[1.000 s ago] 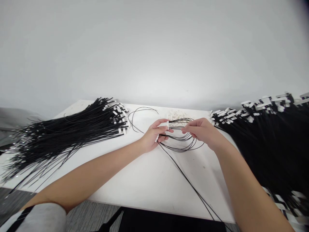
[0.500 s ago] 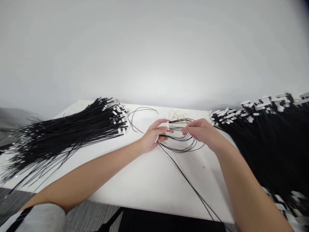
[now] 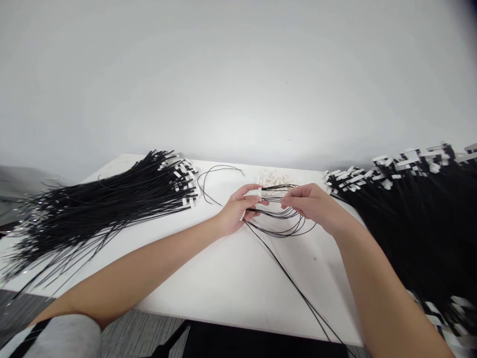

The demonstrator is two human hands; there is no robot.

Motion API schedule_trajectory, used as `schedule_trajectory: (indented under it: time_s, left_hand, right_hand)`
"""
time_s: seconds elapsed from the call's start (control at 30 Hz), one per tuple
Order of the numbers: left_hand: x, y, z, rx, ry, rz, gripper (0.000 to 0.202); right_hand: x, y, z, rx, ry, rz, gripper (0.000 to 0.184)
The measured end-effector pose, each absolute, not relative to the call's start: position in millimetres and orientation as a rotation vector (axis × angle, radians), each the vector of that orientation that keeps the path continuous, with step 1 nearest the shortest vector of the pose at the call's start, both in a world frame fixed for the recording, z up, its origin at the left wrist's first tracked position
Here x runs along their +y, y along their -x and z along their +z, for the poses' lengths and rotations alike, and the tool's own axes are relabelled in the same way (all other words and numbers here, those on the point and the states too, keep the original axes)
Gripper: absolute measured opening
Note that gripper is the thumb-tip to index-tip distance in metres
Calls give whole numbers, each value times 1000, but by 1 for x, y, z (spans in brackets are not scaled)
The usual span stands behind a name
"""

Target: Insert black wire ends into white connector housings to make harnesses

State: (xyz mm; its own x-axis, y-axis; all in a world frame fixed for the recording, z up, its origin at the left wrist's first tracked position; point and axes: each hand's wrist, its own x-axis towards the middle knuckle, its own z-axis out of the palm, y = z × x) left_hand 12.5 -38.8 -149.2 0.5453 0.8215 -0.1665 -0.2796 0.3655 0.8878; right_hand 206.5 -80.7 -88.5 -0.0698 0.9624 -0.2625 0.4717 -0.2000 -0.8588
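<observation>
My left hand (image 3: 238,210) is closed around a white connector (image 3: 260,193), held between thumb and fingers, with another white end showing lower in the same hand. Several thin black wires (image 3: 281,233) loop from these connectors toward the right. At the right side of the loops, my right hand (image 3: 307,203) pinches a thin black wire with thumb and forefinger; its tip is hidden by the fingers. Two or so longer wires run from below my left hand down over the table's front edge.
Left on the white table (image 3: 231,278) lies a big bundle of black wires (image 3: 112,199) with white connectors. A larger pile of wired connectors (image 3: 417,214) covers the right. Behind my hands is a heap of small white connectors (image 3: 276,178). A loose wire (image 3: 203,186) curls nearby.
Almost nothing differs. The connector in my left hand has shifted very slightly, and the wire loops hang a touch lower; my right hand keeps its pinch.
</observation>
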Motion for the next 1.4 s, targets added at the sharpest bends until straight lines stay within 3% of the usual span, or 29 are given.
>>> schedule_trajectory:
  time_s: [0.37, 0.7, 1.4]
  left_hand:
    - [-38, -13, -150, 677, -955, 755, 34]
    - [-37, -11, -150, 680, -936, 740, 35]
    - [-35, -10, -151, 692, -934, 724, 31]
  right_hand:
    - [-82, -203, -91, -1561, 1695, 1166, 28]
    - [-85, -186, -94, -1973, 1604, 571, 21]
    - [-82, -181, -107, -2082, 1514, 260, 21]
